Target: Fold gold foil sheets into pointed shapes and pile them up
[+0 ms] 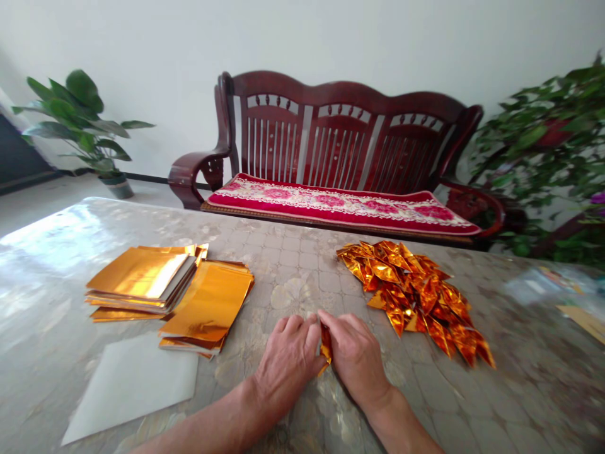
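Between my two hands, low over the middle of the table, is a small folded piece of gold foil paper. My left hand closes on it from the left, fingers bent. From the right, my right hand pinches the same piece, and the two hands nearly touch at the fingertips. Most of the folded paper is hidden behind the fingers. To the right lies a heap of folded gold foil pieces with pointed ends. On the left are two stacks of flat gold foil sheets, a farther stack and a nearer stack.
A pale sheet lies flat at the table's near left. Clear plastic packaging and a tan strip are at the right. Beyond stands a dark wooden bench with a red floral cushion, between potted plants.
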A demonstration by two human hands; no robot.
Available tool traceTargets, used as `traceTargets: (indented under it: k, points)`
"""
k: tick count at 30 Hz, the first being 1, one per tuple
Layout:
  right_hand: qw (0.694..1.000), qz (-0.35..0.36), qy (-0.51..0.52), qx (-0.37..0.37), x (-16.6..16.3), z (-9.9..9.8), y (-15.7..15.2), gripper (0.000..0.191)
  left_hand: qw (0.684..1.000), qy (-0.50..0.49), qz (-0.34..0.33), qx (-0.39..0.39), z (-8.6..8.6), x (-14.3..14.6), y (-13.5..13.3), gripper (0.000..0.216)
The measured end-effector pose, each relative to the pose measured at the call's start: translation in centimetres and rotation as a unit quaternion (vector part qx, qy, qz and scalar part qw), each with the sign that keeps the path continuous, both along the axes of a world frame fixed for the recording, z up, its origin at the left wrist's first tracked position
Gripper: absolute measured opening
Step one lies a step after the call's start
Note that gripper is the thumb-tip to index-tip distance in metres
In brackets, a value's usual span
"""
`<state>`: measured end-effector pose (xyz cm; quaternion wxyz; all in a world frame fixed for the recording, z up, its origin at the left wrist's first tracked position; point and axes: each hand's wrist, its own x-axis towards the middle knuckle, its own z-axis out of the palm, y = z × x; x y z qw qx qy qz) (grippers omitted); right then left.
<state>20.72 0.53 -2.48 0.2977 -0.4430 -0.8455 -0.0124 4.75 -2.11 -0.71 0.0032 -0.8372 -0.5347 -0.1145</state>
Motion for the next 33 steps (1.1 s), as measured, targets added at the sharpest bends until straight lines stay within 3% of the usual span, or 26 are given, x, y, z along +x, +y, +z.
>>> traceTargets:
  k: [15,26,33]
  points:
    - [0.999,-0.024,0.008,-0.034,0.3,-0.3,-0.5,0.067,1.000,-0.019,-0.006,0.005,-0.5,-0.2,0.3,0.040]
    - [0.996,-0.020,0.070,-0.058,0.2,-0.9,-0.1,0.062,0.999,0.009,-0.024,0.024,-0.9,-0.4,0.1,0.028]
    - [0.998,-0.023,0.039,-0.034,-0.1,-1.2,-0.5,0.058,0.998,0.017,-0.038,0.042,-0.7,-0.4,0.3,0.023]
